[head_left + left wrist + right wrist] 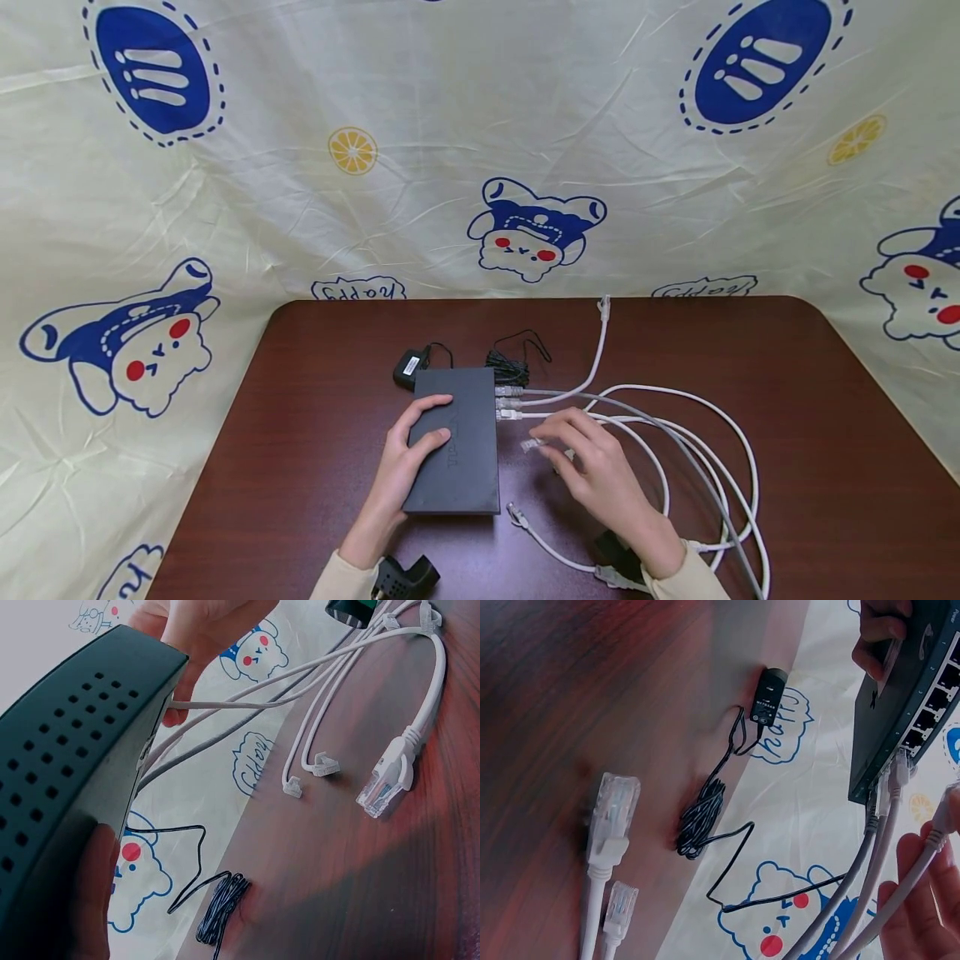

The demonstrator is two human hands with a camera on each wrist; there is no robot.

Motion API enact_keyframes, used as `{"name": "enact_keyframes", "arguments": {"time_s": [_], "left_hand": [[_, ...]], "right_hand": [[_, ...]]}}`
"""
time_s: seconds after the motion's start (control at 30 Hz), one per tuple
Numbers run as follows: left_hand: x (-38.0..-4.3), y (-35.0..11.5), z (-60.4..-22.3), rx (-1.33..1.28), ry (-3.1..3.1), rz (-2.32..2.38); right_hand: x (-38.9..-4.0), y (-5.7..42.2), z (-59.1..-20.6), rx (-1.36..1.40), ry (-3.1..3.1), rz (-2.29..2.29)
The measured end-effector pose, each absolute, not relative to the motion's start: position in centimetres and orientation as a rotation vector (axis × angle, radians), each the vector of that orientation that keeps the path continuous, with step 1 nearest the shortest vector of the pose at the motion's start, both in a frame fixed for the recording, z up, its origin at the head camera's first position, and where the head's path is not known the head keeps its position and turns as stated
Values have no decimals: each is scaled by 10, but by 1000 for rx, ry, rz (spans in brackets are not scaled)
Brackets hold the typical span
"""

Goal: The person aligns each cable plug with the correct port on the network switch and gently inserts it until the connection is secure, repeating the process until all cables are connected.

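A dark grey network switch lies under my left hand, which grips its left side with fingers and thumb over the top face. Several white and grey cable plugs sit in ports on its right side, towards the far end. More ports in the same row stand unfilled in the right wrist view. My right hand pinches a white network cable close behind its clear plug, just right of the switch and apart from it. Vent holes cover the switch's near end in the left wrist view.
Behind the switch lie a black power adapter and a bundled black cord. Looped white cables spread to the right. A loose plug lies near the right forearm, and a black plug-like piece by the left sleeve.
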State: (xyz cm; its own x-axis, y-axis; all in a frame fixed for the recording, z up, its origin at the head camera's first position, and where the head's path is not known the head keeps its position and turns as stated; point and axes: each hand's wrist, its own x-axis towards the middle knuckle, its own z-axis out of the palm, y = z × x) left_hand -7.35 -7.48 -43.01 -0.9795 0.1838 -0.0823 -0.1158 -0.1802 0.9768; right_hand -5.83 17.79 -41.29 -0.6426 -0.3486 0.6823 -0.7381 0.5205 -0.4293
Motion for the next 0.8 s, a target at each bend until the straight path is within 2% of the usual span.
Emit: {"name": "enact_keyframes", "arguments": {"time_s": [0.8], "left_hand": [[-73, -75, -429, 95, 1855, 2284]], "right_hand": [[-63, 172, -411, 803, -2252, 1051]]}}
